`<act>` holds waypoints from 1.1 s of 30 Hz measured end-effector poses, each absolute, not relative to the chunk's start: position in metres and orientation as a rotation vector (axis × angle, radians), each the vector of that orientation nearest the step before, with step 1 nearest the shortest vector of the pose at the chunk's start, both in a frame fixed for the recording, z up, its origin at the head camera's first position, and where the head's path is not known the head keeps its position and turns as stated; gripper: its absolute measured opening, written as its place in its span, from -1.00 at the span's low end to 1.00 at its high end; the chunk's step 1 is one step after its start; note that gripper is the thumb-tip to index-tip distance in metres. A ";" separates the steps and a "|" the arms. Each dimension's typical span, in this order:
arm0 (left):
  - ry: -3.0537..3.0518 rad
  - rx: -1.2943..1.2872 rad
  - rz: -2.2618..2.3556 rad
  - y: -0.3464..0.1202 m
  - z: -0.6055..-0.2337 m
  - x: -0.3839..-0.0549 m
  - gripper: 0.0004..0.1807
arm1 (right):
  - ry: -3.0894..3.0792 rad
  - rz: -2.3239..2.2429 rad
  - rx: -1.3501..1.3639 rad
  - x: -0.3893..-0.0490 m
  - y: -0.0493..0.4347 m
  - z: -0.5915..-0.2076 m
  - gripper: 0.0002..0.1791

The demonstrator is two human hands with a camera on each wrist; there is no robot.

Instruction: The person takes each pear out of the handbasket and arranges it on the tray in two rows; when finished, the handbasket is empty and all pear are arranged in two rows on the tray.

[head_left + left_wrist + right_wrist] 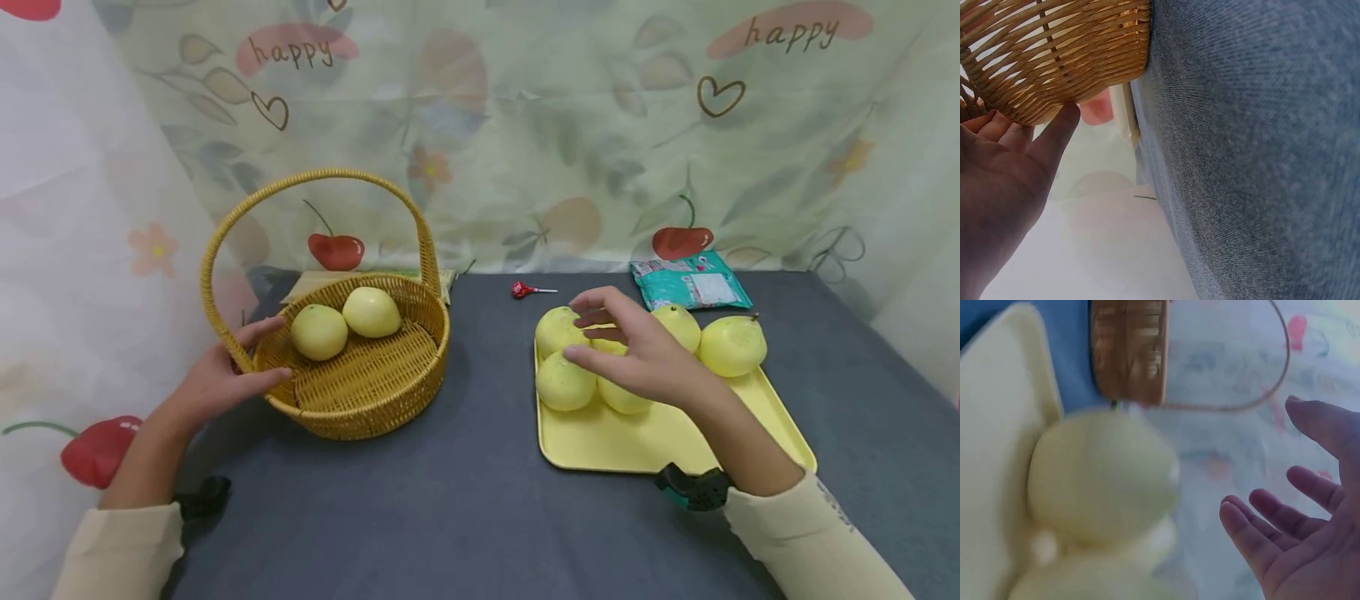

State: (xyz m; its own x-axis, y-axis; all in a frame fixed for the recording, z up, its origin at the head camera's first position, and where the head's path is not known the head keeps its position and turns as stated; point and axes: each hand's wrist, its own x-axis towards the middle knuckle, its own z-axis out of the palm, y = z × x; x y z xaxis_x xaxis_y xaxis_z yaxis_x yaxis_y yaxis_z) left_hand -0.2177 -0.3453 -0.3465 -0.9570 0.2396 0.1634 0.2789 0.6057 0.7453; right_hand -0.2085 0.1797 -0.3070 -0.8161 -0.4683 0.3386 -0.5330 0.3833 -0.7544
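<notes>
At the left of the head view, my left hand [213, 379] grips the rim of a wicker basket [375, 412] near the foot of its tall arched handle [330, 175]. In the left wrist view the thumb [1060, 134] lies against the woven side. Two pale yellow pears [318, 332] sit inside the basket toward its back left. On the right, my right hand [652, 354] hovers over a yellow tray [622, 446], fingers spread and nothing held. Several pears [566, 382] lie on that tray, some partly hidden by the hand. The right wrist view shows the fingers apart from the nearest pear [1100, 478].
A red-wrapped lollipop [521, 289] lies at the back between basket and tray. Behind the tray is a teal packet [690, 281]; a beige packet [318, 283] lies behind the basket. A printed curtain [510, 142] closes off the back of the grey-covered table [480, 500].
</notes>
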 end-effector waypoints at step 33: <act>-2.807 -0.429 -1.258 -0.345 -0.344 -0.215 -0.18 | -3.014 1.402 0.705 -0.309 -0.071 -0.334 -0.05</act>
State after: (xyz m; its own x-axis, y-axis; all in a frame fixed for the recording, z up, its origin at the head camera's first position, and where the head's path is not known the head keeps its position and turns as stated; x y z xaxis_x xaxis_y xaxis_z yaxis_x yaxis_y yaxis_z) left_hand -0.2148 -0.3446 -0.3439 -0.9612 0.2351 0.1441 0.2640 0.6337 0.7272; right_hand -0.3087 -0.0712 -0.3342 -0.8826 -0.4668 -0.0566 -0.2573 0.5802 -0.7728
